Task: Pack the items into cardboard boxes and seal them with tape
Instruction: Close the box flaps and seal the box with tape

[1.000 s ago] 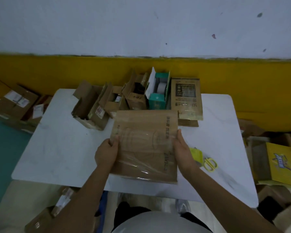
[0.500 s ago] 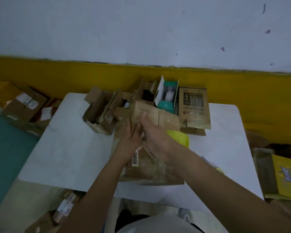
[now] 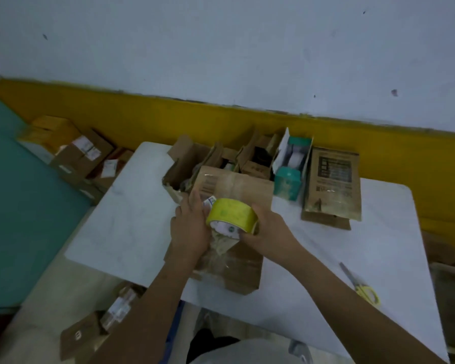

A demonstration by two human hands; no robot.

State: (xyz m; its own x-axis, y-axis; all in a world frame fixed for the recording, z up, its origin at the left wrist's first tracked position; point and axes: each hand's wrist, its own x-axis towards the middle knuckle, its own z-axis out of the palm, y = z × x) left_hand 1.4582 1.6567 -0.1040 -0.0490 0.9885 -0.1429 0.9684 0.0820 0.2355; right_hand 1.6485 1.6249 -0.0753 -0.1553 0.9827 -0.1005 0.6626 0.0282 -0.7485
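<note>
A brown cardboard box point(image 3: 234, 187) with clear tape on it lies flat in the middle of the white table point(image 3: 132, 216). Over it I hold a yellow roll of tape point(image 3: 231, 214). My right hand point(image 3: 268, 232) grips the roll from the right side. My left hand point(image 3: 189, 227) rests against the roll's left side and on the box, fingers near the tape's free end. Whether the left fingers pinch the tape end is hidden.
Several open cardboard boxes point(image 3: 195, 164), a teal box point(image 3: 289, 177) and a flat brown printed carton point(image 3: 331, 182) line the table's far edge. Yellow-handled scissors point(image 3: 363, 290) lie at the right. More boxes point(image 3: 76, 151) sit on the floor at left and below.
A second ago both hands held the box by its sides. The right hand has since picked up the yellow tape roll and brought it over the box; the left hand moved to meet it.
</note>
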